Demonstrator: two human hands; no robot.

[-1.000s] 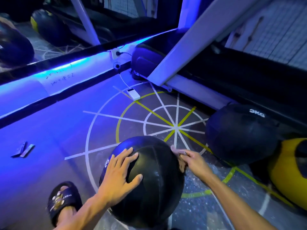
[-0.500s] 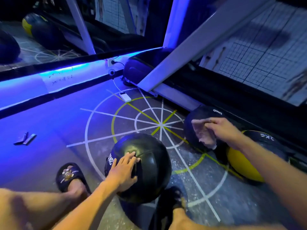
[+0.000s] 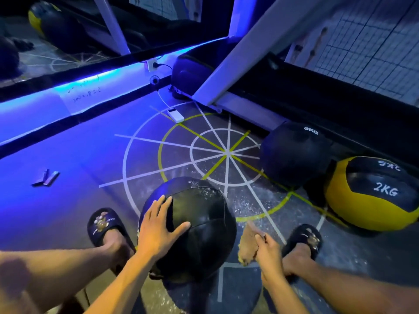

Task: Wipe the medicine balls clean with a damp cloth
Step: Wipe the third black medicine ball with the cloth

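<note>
on black ball point(image 3: 199, 227), left hand point(image 3: 156, 230) rests flat.

the yellow ball point(image 3: 371, 193) is cut off by the right edge, and the black ball's point(image 3: 199, 225) underside is hidden by the forearms.

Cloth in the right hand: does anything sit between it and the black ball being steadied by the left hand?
Nothing visible does. The cloth, gripped by the right hand, hangs just beside the black ball, with only a narrow strip of bare floor between them. The left hand rests on the ball's opposite side.
</note>
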